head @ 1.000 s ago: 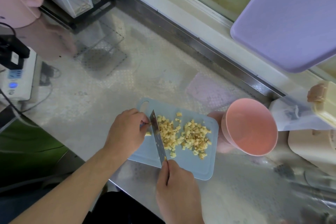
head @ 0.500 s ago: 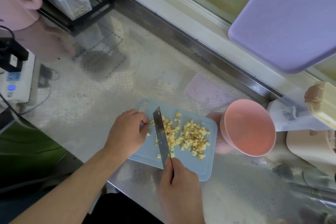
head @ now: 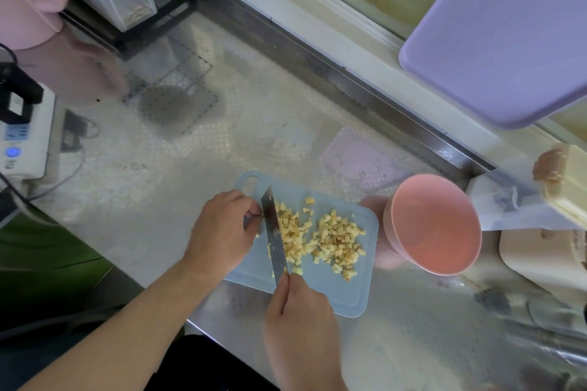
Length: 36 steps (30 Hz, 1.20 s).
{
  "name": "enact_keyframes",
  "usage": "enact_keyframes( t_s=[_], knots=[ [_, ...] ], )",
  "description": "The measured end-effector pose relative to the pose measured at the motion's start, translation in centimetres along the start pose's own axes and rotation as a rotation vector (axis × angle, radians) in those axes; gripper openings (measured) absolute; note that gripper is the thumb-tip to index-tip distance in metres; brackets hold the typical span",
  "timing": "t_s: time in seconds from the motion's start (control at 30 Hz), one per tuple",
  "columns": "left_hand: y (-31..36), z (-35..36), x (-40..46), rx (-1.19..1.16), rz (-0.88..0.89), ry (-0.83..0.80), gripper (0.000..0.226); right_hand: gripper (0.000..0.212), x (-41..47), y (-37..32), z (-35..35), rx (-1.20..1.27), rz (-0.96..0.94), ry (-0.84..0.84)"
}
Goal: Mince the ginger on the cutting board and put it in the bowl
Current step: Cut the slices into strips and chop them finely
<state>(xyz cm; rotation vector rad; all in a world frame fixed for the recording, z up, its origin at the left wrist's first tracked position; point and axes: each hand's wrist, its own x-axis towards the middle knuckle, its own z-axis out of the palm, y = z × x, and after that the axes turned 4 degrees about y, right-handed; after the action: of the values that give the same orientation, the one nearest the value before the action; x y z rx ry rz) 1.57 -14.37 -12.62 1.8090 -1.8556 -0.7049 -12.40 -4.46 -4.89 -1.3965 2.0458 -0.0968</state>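
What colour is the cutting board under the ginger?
Light blue cutting board, seen in the head view.

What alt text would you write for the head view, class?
A right hand holds a knife over diced ginger on a blue cutting board; the left hand steadies beside the blade. An empty pink bowl stands right.

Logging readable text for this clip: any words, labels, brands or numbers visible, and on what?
No text can be read.
White power strip at the left edge: blue panel markings, too blurred to read.
Knife blade: no brand legible.
Cutting board, pink bowl, purple board: no print visible.
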Motion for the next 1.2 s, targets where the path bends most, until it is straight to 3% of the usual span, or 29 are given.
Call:
enact_keyframes(
  t_s=[0.5, 0.9, 1.2],
  knots=[
    [-0.4, -0.4, -0.4, -0.009, -0.003, 0.0, 0.004, 0.039, 0.0, 1.2, 0.3, 0.121, -0.022, 0.065],
    [0.1, 0.0, -0.1, -0.019, -0.046, 0.013, 0.006, 0.031, -0.1, 0.4, 1.7, -0.066, -0.048, 0.001],
    [0.0, -0.3, 0.3, 0.028, 0.008, -0.017, 0.006, 0.033, 1.7, -0.1, 2.0, 0.027, -0.083, 0.073]
  ],
)
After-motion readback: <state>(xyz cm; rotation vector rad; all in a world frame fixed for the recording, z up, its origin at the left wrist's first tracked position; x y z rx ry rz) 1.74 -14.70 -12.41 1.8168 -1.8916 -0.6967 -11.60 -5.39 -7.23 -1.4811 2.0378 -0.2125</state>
